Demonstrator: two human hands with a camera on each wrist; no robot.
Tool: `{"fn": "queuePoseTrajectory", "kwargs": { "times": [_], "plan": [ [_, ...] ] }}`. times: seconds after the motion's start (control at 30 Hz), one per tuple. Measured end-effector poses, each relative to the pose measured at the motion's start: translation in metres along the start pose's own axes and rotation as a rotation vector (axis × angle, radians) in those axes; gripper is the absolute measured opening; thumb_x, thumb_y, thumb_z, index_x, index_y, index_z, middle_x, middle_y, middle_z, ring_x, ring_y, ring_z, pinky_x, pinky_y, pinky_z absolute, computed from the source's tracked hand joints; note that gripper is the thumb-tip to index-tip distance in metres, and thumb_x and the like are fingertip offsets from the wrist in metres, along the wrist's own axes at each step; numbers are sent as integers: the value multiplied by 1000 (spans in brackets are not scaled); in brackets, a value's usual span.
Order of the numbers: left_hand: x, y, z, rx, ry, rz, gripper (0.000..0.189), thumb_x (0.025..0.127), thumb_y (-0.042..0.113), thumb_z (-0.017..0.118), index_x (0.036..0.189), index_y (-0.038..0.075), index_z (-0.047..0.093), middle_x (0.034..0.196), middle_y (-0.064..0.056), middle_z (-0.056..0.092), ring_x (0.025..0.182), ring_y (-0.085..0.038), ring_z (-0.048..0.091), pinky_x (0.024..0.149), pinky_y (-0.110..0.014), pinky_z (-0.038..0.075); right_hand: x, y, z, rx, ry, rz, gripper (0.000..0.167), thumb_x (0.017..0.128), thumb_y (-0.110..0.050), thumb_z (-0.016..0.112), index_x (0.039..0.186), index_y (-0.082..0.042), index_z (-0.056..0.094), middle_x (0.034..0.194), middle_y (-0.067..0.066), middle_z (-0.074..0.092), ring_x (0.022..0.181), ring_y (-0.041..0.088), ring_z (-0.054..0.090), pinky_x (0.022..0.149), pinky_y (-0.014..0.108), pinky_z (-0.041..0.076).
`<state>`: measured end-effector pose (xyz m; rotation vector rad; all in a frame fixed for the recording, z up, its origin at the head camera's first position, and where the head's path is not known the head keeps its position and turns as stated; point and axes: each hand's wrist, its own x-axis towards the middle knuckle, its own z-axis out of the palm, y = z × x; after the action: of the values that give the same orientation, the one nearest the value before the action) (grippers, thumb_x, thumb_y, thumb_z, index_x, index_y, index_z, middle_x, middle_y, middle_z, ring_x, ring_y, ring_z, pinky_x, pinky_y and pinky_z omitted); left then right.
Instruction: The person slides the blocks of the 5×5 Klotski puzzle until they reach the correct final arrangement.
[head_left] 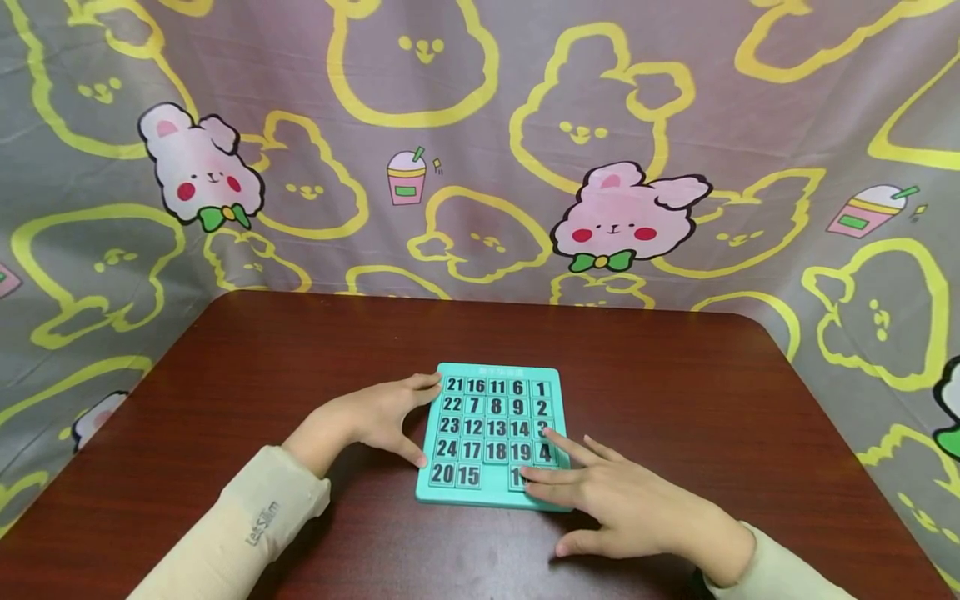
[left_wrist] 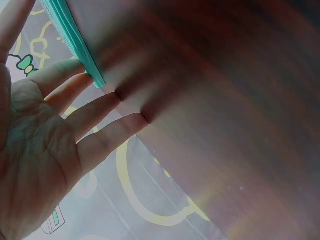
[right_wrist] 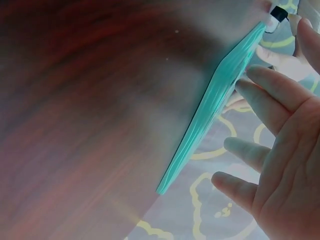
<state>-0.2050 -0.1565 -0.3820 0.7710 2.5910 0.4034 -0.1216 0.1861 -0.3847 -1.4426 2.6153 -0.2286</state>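
A turquoise number slide puzzle (head_left: 489, 497) lies flat on the table, its black-numbered tiles in rows and columns. In the bottom row a gap shows right of the 15 tile (head_left: 468, 476). My left hand (head_left: 378, 414) is at the puzzle's left side, thumb by the lower edge and forefinger near the upper corner. In the left wrist view its fingers are nearly straight beside the frame. My right hand (head_left: 618, 496) reaches over the lower right, straight fingertips on the tiles, one at the 3 and one partly covering a bottom-row tile. Its thumb is off the frame.
The dark red-brown wooden table (head_left: 337, 333) extends around the puzzle. A grey curtain (head_left: 480, 142) with yellow outlines and cartoon rabbits hangs behind it and at both sides. Pale sleeves (head_left: 225, 525) cover both forearms.
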Motion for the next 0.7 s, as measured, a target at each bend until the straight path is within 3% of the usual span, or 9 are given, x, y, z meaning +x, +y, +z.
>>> {"fn": "queuePoseTrajectory", "kwargs": {
  "times": [0.3,0.7],
  "plan": [
    [0,1,0,-2,8,18,108,73,48,86,155,2,31,167,-9,17,152,-30,23,117,-48,34,19,-4,-1,-20,8,-53,65,95,-61,51,147,-21,51,156,-7,43,151,42,20,108,71,32],
    [0,0,0,1,9,15,108,74,49,85,154,2,31,167,-10,18,152,-32,24,116,-49,35,43,-10,-2,-45,-43,-71,66,96,-61,50,150,-25,46,157,-11,40,153,39,16,109,69,32]
  ]
}}
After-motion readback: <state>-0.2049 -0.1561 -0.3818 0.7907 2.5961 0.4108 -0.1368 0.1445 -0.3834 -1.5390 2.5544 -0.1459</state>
